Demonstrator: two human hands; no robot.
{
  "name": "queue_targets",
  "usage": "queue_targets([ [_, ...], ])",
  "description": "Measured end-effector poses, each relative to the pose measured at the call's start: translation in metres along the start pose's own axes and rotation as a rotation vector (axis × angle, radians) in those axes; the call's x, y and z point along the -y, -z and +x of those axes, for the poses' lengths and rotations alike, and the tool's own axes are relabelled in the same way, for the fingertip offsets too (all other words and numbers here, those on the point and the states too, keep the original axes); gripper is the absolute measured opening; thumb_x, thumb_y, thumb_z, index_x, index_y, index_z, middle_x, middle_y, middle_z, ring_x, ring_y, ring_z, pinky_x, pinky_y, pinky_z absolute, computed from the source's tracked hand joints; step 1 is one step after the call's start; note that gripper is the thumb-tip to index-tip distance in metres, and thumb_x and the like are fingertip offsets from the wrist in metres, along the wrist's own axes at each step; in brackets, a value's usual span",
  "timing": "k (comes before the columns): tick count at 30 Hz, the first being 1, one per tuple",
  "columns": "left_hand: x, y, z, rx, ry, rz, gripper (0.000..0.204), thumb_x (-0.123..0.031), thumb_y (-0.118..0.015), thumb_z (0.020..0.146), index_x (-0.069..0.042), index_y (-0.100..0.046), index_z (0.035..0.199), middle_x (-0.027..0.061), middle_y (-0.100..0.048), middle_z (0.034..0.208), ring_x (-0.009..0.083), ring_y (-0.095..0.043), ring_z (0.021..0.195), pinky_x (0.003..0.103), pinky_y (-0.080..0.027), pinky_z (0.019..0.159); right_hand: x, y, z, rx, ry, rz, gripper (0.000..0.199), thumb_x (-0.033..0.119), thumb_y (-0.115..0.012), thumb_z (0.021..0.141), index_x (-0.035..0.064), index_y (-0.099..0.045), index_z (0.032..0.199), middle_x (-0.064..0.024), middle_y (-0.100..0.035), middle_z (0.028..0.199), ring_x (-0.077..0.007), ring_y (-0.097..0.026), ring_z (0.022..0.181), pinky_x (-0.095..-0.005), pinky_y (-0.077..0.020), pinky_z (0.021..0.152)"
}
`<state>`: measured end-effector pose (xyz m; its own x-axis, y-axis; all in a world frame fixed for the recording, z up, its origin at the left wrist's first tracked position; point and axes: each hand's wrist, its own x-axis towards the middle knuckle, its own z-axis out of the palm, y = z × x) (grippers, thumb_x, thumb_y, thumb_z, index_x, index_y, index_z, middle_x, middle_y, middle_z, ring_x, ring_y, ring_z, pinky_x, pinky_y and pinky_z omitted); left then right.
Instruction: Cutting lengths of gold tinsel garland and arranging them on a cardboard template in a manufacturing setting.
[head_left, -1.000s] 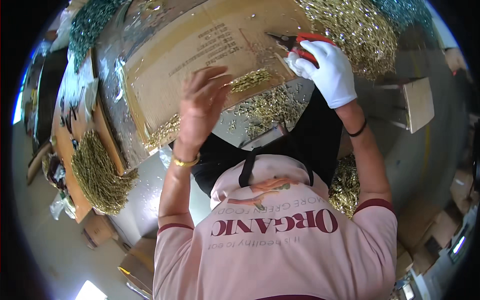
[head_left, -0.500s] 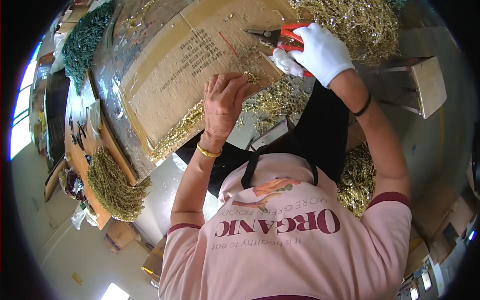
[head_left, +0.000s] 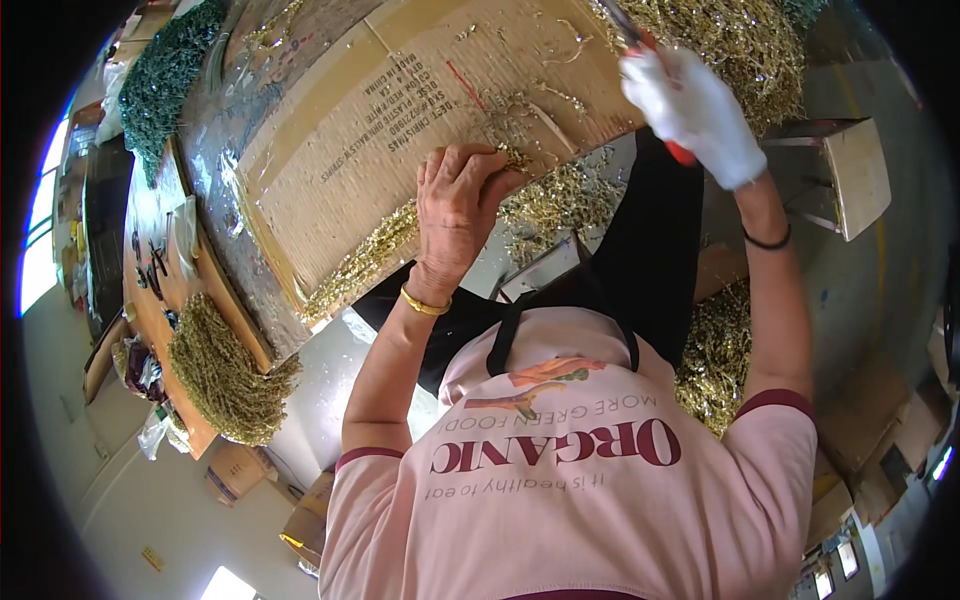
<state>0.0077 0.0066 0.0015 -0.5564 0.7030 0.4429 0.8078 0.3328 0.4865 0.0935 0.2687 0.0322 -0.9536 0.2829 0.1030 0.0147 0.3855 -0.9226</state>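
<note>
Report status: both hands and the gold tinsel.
Left hand bare, pressing gold tinsel on cardboard sheet. Right hand, white-gloved, gripping red-handled cutters. Nothing blocking.

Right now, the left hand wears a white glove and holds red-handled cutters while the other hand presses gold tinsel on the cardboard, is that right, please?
Not quite: the head view shows the gloved right hand holding the red-handled cutters. The bare left hand presses the gold tinsel on the cardboard.
</note>
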Motion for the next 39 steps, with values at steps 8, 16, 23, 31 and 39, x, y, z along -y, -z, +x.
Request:
queue_targets([
  [8,0.001,-0.002,-0.001,0.001,0.009,-0.003,0.02,-0.011,-0.071,0.07,-0.009,-0.06,0.087,0.0047,-0.058,0.086,0.0233,-0.053,0.078,0.035,-0.041,0.069,-0.013,-0.055,-0.114,0.37,-0.751,1.03,0.038,0.04,-0.048,0.09,0.006,-0.047,0.106,0.0015,-0.05,0.067,-0.0079,-0.05,0.052,-0.0217,-0.0423,0.046],
  [16,0.0,0.003,0.001,0.011,0.098,-0.139,0.019,-0.004,-0.069,0.071,-0.007,-0.059,0.087,0.0066,-0.057,0.085,0.0249,-0.054,0.078,0.034,-0.045,0.068,-0.003,-0.1,-0.134,0.362,-0.306,0.036,0.038,0.022,-0.054,0.09,0.0019,-0.037,0.118,-0.0015,-0.048,0.082,-0.0094,-0.05,0.074,-0.0223,-0.0422,0.071],
  [23,-0.007,0.011,-0.003,-0.06,0.255,-0.355,0.02,0.002,-0.068,0.071,-0.005,-0.058,0.088,0.0075,-0.059,0.088,0.02,-0.058,0.079,0.028,-0.048,0.069,0.024,-0.106,-0.115,0.497,-0.532,0.285,0.035,0.017,-0.054,0.088,0.0008,-0.038,0.115,-0.0037,-0.051,0.082,-0.012,-0.052,0.068,-0.0257,-0.0452,0.064],
  [31,-0.012,0.015,-0.001,-0.055,0.23,-0.358,0.02,0.004,-0.067,0.071,-0.005,-0.059,0.087,0.0078,-0.059,0.088,0.0192,-0.058,0.079,0.028,-0.048,0.069,0.023,-0.121,-0.107,0.196,-0.361,0.054,0.032,0.023,-0.053,0.089,0.0,-0.041,0.108,-0.0114,-0.054,0.082,-0.0198,-0.058,0.068,-0.0323,-0.0468,0.062],
  [39,-0.008,0.015,-0.003,-0.016,0.204,-0.372,0.02,0.004,-0.067,0.072,-0.005,-0.059,0.088,0.0077,-0.059,0.089,0.0191,-0.058,0.079,0.028,-0.048,0.07,0.029,-0.111,-0.102,0.272,-0.39,0.048,0.035,0.034,-0.043,0.092,0.0005,-0.042,0.101,-0.0144,-0.058,0.081,-0.0287,-0.061,0.07,-0.0366,-0.0477,0.065],
])
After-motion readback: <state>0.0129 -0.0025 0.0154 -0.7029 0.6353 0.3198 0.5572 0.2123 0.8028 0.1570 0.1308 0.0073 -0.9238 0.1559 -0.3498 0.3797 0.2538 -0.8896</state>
